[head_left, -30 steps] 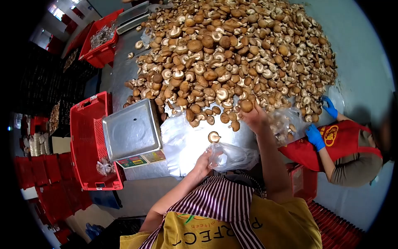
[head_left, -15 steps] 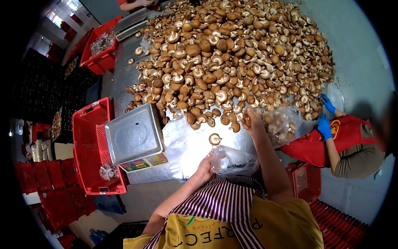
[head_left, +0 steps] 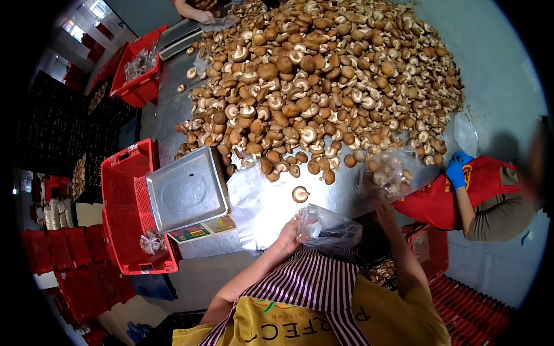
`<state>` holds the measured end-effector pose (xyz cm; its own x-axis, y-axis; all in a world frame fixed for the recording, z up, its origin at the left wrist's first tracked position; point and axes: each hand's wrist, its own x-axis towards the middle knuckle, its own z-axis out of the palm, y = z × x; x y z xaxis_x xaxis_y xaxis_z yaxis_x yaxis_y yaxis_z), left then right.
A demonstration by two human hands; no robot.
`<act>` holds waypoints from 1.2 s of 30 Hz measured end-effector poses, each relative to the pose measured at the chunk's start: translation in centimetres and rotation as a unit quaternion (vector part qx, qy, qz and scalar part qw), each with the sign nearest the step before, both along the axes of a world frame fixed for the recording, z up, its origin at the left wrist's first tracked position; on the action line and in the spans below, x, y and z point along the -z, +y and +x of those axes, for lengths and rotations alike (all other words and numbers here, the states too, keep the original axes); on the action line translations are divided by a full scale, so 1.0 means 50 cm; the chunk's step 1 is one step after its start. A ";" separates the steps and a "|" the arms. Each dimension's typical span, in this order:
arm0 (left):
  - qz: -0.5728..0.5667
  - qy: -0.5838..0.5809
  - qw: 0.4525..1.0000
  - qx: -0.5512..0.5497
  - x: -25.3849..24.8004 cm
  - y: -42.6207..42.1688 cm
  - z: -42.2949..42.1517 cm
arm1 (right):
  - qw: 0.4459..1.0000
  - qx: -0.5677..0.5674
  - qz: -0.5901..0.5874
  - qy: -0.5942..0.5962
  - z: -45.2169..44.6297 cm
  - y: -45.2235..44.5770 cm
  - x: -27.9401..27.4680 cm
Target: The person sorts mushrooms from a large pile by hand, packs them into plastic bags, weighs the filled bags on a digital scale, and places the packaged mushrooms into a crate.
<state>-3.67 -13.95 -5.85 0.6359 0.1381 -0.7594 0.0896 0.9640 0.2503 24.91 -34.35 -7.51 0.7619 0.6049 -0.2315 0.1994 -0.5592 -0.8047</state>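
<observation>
My left hand (head_left: pixel 289 233) pinches the rim of a clear plastic bag (head_left: pixel 337 229) at the table's near edge. The bag's mouth gapes, and no mushrooms can be made out inside it. My right hand (head_left: pixel 385 213) is low at the right, beside a filled clear bag of mushrooms (head_left: pixel 393 174); its fingers are dim and partly hidden. One shiitake mushroom (head_left: pixel 300 194) lies alone on the metal table (head_left: pixel 332 196), just beyond my left hand. Farther back rises a large heap of shiitake mushrooms (head_left: pixel 323 75).
A weighing scale (head_left: pixel 187 187) stands left of my left hand, beside a red crate (head_left: pixel 120 196) with one bagged pack. Another red crate (head_left: pixel 156 72) holds several packs. At the right is a co-worker in a red apron (head_left: pixel 433 193) and blue gloves (head_left: pixel 456 172). Another person's hand (head_left: pixel 205 17) shows at the top.
My right hand has moved from the heap's front edge down and right, toward the table's near edge. My left hand stays on the bag. The co-worker's gloved hands have come together.
</observation>
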 end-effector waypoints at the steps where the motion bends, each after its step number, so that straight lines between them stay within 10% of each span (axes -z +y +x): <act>1: 0.003 -0.001 1.000 0.001 0.002 0.001 -0.002 | 0.986 -0.096 -0.125 -0.052 0.009 -0.088 -0.005; 3: 0.007 -0.005 1.000 0.004 0.002 0.005 -0.005 | 0.957 -0.222 -0.179 -0.055 0.035 -0.371 0.130; 4: 0.011 -0.009 1.000 0.007 0.003 0.004 -0.007 | 0.886 -0.138 -0.421 0.135 -0.007 -0.339 -0.048; 7: 0.018 0.010 1.000 0.021 -0.027 0.008 0.005 | 0.772 -0.200 -0.601 0.057 -0.030 -0.403 -0.118; 13: 0.041 -0.041 0.994 0.090 -0.052 0.004 0.035 | 0.994 -0.081 -0.061 0.042 -0.046 -0.148 -0.015; 19: -0.089 -0.012 0.983 -0.162 -0.080 0.041 0.028 | 0.896 -0.275 -0.085 0.338 -0.105 0.041 -0.070; 22: -0.060 -0.074 0.978 -0.185 -0.086 0.060 -0.011 | 0.894 -0.182 -0.112 0.394 -0.116 0.032 -0.129; 24: -0.063 -0.069 0.977 -0.193 -0.082 0.047 -0.017 | 0.713 0.122 0.237 0.649 -0.129 0.055 -0.175; 28: -0.156 -0.019 0.964 -0.215 -0.012 -0.010 -0.012 | 0.623 0.185 0.366 0.666 -0.113 0.082 -0.111; 36: -0.107 -0.006 0.980 -0.166 0.056 -0.014 0.014 | 0.698 0.255 0.278 0.609 -0.072 0.125 0.008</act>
